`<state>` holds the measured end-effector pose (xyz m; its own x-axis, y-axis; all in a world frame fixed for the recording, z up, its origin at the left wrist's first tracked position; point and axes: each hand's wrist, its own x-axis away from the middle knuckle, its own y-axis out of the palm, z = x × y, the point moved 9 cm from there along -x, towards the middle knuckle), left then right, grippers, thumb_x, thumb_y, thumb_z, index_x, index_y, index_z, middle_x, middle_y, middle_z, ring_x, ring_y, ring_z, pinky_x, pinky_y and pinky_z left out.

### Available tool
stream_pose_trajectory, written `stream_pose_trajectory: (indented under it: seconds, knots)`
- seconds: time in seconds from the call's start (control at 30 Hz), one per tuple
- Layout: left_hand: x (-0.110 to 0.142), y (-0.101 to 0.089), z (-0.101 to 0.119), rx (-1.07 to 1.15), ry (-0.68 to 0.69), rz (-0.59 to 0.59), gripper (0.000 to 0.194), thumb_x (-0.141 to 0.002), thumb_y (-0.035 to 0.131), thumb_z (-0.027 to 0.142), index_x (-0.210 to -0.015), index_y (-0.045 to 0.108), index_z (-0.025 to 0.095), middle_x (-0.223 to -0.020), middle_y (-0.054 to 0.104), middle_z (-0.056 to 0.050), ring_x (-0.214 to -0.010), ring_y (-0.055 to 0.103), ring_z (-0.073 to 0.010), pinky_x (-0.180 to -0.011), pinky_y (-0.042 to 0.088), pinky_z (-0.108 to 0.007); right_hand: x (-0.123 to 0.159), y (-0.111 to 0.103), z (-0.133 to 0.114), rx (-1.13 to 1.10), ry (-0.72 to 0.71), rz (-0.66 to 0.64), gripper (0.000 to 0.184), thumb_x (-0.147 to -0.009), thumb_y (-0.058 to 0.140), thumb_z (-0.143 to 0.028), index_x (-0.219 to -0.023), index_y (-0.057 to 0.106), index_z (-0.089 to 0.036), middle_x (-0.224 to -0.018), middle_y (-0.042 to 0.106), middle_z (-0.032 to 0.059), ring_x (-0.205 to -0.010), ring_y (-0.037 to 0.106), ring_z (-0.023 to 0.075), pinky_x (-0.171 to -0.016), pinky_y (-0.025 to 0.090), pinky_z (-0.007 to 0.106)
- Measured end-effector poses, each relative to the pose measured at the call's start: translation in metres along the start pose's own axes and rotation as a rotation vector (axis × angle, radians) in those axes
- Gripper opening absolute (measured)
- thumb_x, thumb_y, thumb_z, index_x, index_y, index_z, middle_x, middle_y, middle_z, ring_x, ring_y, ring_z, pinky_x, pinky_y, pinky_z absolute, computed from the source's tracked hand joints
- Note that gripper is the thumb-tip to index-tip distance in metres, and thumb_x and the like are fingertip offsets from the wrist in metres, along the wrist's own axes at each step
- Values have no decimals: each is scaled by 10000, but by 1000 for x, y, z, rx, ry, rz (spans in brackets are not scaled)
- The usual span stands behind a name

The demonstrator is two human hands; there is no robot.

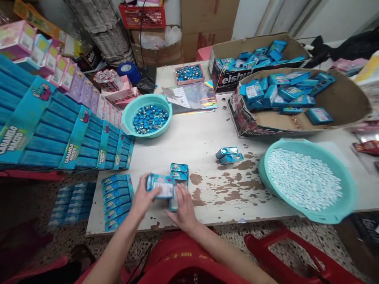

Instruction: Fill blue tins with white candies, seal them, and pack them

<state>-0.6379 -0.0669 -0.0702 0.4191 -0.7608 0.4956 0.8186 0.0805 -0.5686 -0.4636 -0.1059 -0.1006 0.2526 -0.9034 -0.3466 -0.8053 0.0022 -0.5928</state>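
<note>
My left hand (142, 197) grips a small blue candy box (164, 186), lifted and tilted, a little blurred. Close beside it, my right hand (184, 207) has its fingers bent round another blue box (173, 203) on the table; the fingers hide much of that one. Just beyond the right hand, two blue boxes (179, 170) stand side by side, with round marks on their upper faces. Farther right, another pair of boxes (229, 155) stands on the worn tabletop. To the left lies a row of several blue boxes (117, 202).
A turquoise basin (127, 112) holds blue and silver caps. Another basin (263, 173) is full of white candies. Cardboard cartons (233, 114) of blue boxes stand at the back right. Stacked display packs (68, 130) line the left side. Red chairs (183, 256) are at the near edge.
</note>
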Motion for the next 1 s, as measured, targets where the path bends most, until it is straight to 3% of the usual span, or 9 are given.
stream_pose_trajectory:
  seconds: [0.1,0.17,0.27,0.37,0.5,0.63,0.77,0.87,1.0]
  knots:
    - [52,35,-16,272,-157,-205,670,-739,568,489,-1323,322,275,-1110,612,-77,-852,643,-222,-665,537,-339,-5,-1,-3,-84,12,19,777,-735,613,-247,-1384,188,-225,-1351,382,160,-1238,426,305,-937,457,502]
    - [62,45,-12,219,-126,-307,759,-739,569,542,-1375,272,255,-1161,591,-113,-879,643,-241,-727,531,-378,-6,-7,8,-175,85,0,726,-708,626,-226,-1336,262,-224,-1284,446,141,-1176,482,282,-925,467,468]
    - [50,40,7,-178,202,-303,955,-642,705,497,-1426,231,227,-1330,464,-164,-1162,505,-336,-938,429,-477,-7,-13,33,-305,260,-92,684,-615,684,-222,-1229,381,-210,-1160,523,100,-1071,538,265,-904,469,428]
    - [51,48,29,-567,677,-260,920,-632,752,381,-1411,280,245,-1456,289,-153,-1351,240,-363,-1070,252,-533,-2,-5,44,-402,365,-295,644,-569,706,-231,-1152,434,-207,-1080,561,59,-973,569,241,-848,481,385]
    - [58,83,30,-698,970,-414,821,-712,684,402,-1401,275,220,-1287,433,-148,-1196,403,-298,-1000,362,-475,7,-2,54,-450,405,-373,650,-571,733,-271,-1149,441,-214,-1054,572,42,-952,571,233,-820,490,368]
    - [34,94,27,-765,932,-309,746,-769,610,336,-1408,247,206,-1239,446,-143,-1121,427,-284,-938,400,-460,17,-12,79,-238,449,-144,787,-596,763,-324,-1270,375,-204,-1222,466,127,-1140,470,289,-928,449,449]
    - [21,111,20,-934,982,-264,709,-760,591,200,-1407,303,235,-1281,457,-137,-1186,416,-300,-967,374,-460,38,12,87,-79,449,-186,618,-719,585,-144,-1302,391,-210,-1192,485,122,-1223,424,301,-973,423,496]
    - [25,124,18,-1018,1093,-198,625,-824,475,122,-1411,330,279,-1372,439,-118,-1295,352,-298,-1043,298,-487,48,24,84,-21,423,-210,676,-709,460,-31,-1355,359,-205,-1189,490,128,-1226,438,296,-969,433,497]
    - [30,136,21,-1052,1184,-141,622,-857,391,92,-1440,280,279,-1501,291,-91,-1403,185,-285,-1108,154,-570,29,-3,87,26,344,-253,662,-738,537,-102,-1364,363,-230,-1147,519,117,-1133,504,285,-939,463,474]
